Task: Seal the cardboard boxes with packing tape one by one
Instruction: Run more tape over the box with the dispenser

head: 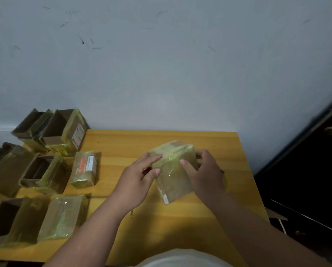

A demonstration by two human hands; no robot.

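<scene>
Taped box (173,170) betw. both hands' fingers (153,158); tilted on table (180,228).

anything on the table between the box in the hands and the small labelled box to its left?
Head view: only bare yellow wooden table between the tape-wrapped cardboard box in both hands and the small labelled cardboard box; the left hand overlaps the stretch's right end.
</scene>
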